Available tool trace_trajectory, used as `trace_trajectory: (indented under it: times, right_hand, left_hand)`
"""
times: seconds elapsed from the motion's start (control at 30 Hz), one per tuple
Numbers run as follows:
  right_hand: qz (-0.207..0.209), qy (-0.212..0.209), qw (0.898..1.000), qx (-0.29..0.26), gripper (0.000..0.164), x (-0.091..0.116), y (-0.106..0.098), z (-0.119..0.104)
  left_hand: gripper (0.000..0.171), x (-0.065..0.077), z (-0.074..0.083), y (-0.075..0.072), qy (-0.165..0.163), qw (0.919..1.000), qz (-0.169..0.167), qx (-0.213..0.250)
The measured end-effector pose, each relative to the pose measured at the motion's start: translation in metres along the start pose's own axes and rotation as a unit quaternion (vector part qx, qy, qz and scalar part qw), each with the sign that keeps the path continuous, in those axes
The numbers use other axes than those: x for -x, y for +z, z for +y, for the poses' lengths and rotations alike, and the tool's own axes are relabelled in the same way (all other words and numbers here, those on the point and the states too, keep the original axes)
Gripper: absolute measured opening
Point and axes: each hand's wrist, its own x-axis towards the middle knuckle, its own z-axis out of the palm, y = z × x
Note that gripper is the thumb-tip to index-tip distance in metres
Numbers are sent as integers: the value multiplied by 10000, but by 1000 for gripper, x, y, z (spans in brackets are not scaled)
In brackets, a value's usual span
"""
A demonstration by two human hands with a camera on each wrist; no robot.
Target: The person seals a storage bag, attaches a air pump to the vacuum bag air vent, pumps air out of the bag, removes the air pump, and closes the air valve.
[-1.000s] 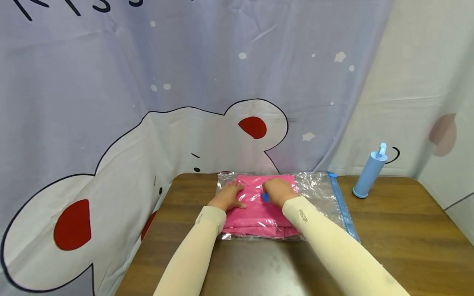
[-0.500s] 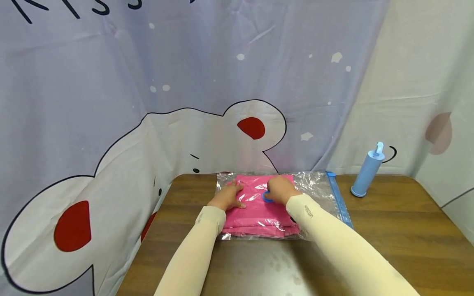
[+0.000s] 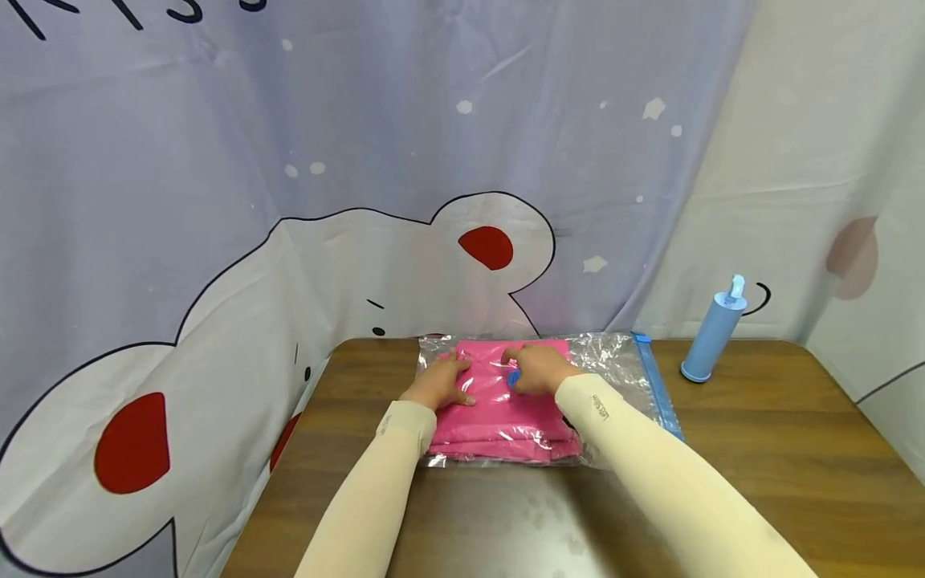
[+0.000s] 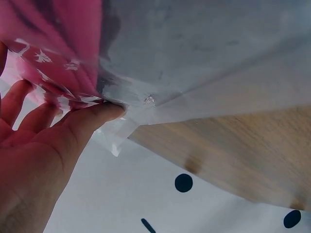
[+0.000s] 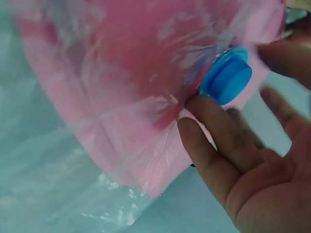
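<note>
A clear plastic vacuum storage bag [image 3: 607,359] lies flat with folded pink fabric [image 3: 499,425] inside. On its top sits a round blue valve cap [image 3: 514,380], seen closely as a blue cap [image 5: 229,80] in the right wrist view. My right hand [image 3: 538,370] is at this cap, fingers spread around it. In the right wrist view one fingertip is against the cap's rim, while the others stand apart from it. My left hand [image 3: 441,384] rests on the bag's left part, thumb and fingers spread. The left wrist view shows the thumb of the left hand [image 4: 53,131] touching the plastic.
A light blue cylindrical hand pump [image 3: 711,337] stands tilted in view at the table's back right. The bag's blue zip edge [image 3: 659,389] runs along its right side. Behind the wooden table [image 3: 766,433] hangs a printed curtain [image 3: 405,120].
My right hand's fingers have gone from closely curled at the valve cap to more spread, the index finger now reaching left above it. My left hand has stayed in place.
</note>
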Motion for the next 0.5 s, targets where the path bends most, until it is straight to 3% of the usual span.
trace_trajectory:
  times: [0.1,0.23,0.33,0.43,0.5]
  right_hand:
    - [124,305,9994,-134,46,-10,10,12]
    - [489,119,9975,504,27,-23,33,26]
    - [510,-57,9971,570,20,-16,27,15]
    - [283,-217,9982,485,11,-1,7,-3]
    - [202,-367,9977,533,24,6,1,-7]
  left_hand:
    - [101,-3,-2,2,-16,10000,-21,-17]
    - [101,-4,-3,3,-59,10000,-48,13]
    - [101,-3,-2,2,-87,10000,-46,0]
    - [101,-1,-2,1,-79,10000,-33,8]
    - [100,0,-2,1,-63,10000,-25,40]
